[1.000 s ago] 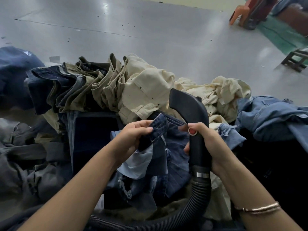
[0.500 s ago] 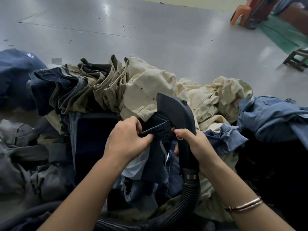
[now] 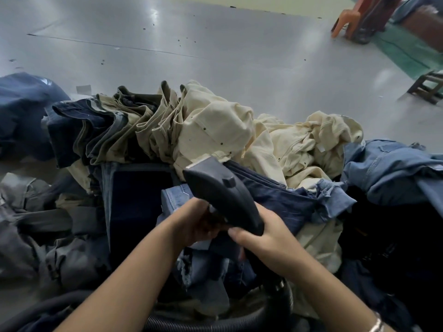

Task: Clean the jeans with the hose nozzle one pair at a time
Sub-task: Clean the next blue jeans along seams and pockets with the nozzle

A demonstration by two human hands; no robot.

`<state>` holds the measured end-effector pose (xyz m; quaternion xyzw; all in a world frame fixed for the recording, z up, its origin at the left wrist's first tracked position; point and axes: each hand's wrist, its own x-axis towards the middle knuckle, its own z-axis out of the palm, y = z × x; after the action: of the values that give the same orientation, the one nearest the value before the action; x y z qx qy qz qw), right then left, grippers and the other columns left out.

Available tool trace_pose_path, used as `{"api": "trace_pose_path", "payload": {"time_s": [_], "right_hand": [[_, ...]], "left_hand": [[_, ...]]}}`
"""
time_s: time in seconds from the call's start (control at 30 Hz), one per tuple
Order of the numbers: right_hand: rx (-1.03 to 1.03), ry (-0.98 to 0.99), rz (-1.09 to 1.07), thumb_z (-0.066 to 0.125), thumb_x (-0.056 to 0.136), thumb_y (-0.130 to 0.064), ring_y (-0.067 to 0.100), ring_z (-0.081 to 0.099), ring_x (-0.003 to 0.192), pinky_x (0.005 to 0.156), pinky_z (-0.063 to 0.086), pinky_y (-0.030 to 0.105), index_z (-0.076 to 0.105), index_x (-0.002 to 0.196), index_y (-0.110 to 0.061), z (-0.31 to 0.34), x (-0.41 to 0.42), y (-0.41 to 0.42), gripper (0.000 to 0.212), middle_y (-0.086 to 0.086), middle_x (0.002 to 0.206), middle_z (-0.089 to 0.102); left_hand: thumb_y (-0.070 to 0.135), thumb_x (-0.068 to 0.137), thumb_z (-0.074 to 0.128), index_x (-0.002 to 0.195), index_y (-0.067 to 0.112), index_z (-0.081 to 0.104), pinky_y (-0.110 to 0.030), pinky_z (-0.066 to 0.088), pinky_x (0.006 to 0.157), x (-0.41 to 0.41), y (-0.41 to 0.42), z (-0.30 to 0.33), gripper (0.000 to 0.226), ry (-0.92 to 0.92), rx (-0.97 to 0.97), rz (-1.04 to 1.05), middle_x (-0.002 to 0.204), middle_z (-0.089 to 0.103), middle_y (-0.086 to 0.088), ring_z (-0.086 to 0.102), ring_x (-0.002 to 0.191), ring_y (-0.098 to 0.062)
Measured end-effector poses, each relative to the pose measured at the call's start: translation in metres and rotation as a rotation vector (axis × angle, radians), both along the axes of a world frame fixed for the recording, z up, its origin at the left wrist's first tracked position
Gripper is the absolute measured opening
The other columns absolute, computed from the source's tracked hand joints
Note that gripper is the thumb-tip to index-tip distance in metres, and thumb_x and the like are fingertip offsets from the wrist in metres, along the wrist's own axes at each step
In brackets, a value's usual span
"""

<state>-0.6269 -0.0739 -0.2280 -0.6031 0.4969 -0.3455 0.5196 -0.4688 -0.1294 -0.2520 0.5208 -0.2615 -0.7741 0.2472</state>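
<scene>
A black hose nozzle (image 3: 215,188) points up and to the left over a dark blue pair of jeans (image 3: 282,200) lying in front of me. My right hand (image 3: 266,240) grips the nozzle's neck just above the ribbed black hose (image 3: 271,312). My left hand (image 3: 194,221) pinches a bunched fold of the dark jeans right under the nozzle; its fingertips are hidden behind the nozzle. Frayed lighter denim of the same pile hangs below my hands.
Cream trousers (image 3: 227,133) and folded dark and olive jeans (image 3: 96,130) are heaped behind. Light blue denim (image 3: 393,168) lies right, grey garments (image 3: 36,224) left. Grey floor (image 3: 215,44) stretches beyond, with an orange stool (image 3: 345,22) and a wooden stool (image 3: 429,87) far right.
The nozzle has tipped left and down toward my left hand. My right hand slid lower on its neck, and both hands drew close together over the dark jeans.
</scene>
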Motion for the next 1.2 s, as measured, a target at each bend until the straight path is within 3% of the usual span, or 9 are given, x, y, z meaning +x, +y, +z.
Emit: {"api": "trace_pose_path", "payload": {"time_s": [0.1,0.23,0.4,0.5,0.63,0.7,0.87,0.97,1.2], "right_hand": [[0.075,-0.065,-0.109,0.066,0.072,-0.02,0.011,0.059,0.046,0.044,0.045,0.022,0.059,0.084,-0.014,-0.007,-0.004,0.005,0.015,-0.002,0.059,0.061],[0.215,-0.134,-0.295,0.067,0.065,-0.035,0.018,0.059,0.041,0.042,0.044,0.024,0.062,0.09,-0.007,-0.008,-0.02,0.0,0.038,0.011,0.048,0.059],[0.18,-0.158,-0.273,0.065,0.055,-0.05,0.021,0.06,0.047,0.05,0.048,0.026,0.067,0.106,-0.011,-0.007,-0.029,-0.003,0.065,0.016,0.051,0.06],[0.16,-0.187,-0.255,0.065,0.057,-0.05,0.021,0.06,0.049,0.05,0.048,0.026,0.069,0.104,-0.014,-0.001,-0.038,-0.004,0.059,0.017,0.053,0.061],[0.161,-0.25,-0.254,0.067,0.059,-0.045,0.023,0.058,0.046,0.046,0.046,0.026,0.07,0.081,-0.013,0.009,-0.057,-0.001,0.039,0.015,0.057,0.06],[0.181,-0.244,-0.231,0.068,0.057,-0.042,0.023,0.057,0.044,0.044,0.045,0.026,0.065,0.085,-0.004,0.011,-0.063,0.001,0.047,0.012,0.056,0.058],[0.259,-0.082,-0.14,0.07,0.063,-0.029,0.023,0.058,0.04,0.039,0.042,0.023,0.054,0.091,0.01,0.009,-0.062,0.011,0.05,0.006,0.054,0.059],[0.292,-0.011,-0.12,0.064,0.068,-0.026,0.023,0.058,0.04,0.039,0.041,0.021,0.053,0.082,0.002,0.007,-0.057,0.014,0.034,0.005,0.053,0.058],[0.228,0.011,-0.178,0.068,0.082,-0.021,0.024,0.058,0.042,0.042,0.044,0.027,0.053,0.07,-0.009,0.01,-0.044,0.002,0.022,0.004,0.052,0.056]], "left_hand": [[0.003,0.091,0.045,0.093,0.001,0.062,-0.034,0.06,0.061,-0.001,0.0,0.007,0.017,0.173,0.02,0.242,0.084,0.068,-0.017,0.068,0.077,-0.027],[-0.013,0.089,0.037,0.096,-0.012,0.06,-0.034,0.057,0.076,-0.006,0.005,0.008,0.024,0.201,-0.097,0.191,0.087,0.067,-0.024,0.067,0.081,-0.03],[-0.021,0.087,0.041,0.095,-0.003,0.065,-0.023,0.058,0.067,-0.01,0.01,0.003,0.031,0.225,-0.286,0.14,0.089,0.073,-0.017,0.072,0.08,-0.022],[-0.018,0.082,0.052,0.097,0.002,0.068,-0.026,0.057,0.074,-0.01,0.01,0.0,0.03,0.208,-0.374,0.111,0.098,0.072,-0.018,0.07,0.091,-0.025],[-0.001,0.071,0.063,0.105,0.003,0.064,-0.026,0.05,0.07,-0.005,0.005,-0.004,0.035,0.043,-0.449,0.09,0.101,0.07,-0.019,0.064,0.089,-0.024],[0.003,0.067,0.062,0.107,0.002,0.063,-0.034,0.048,0.079,-0.004,0.003,-0.006,0.04,0.017,-0.453,0.08,0.106,0.068,-0.024,0.062,0.093,-0.029],[-0.013,0.083,0.056,0.106,0.007,0.064,-0.024,0.054,0.072,-0.001,0.001,-0.003,0.032,0.012,-0.529,0.036,0.098,0.074,-0.009,0.07,0.092,-0.02],[-0.014,0.086,0.052,0.115,0.006,0.061,-0.03,0.054,0.084,0.0,0.002,0.0,0.036,-0.001,-0.562,0.01,0.107,0.072,-0.01,0.067,0.103,-0.024],[-0.017,0.086,0.051,0.107,0.015,0.062,-0.021,0.053,0.077,-0.009,0.011,0.002,0.04,-0.018,-0.589,-0.116,0.101,0.074,-0.003,0.069,0.098,-0.016]]}}
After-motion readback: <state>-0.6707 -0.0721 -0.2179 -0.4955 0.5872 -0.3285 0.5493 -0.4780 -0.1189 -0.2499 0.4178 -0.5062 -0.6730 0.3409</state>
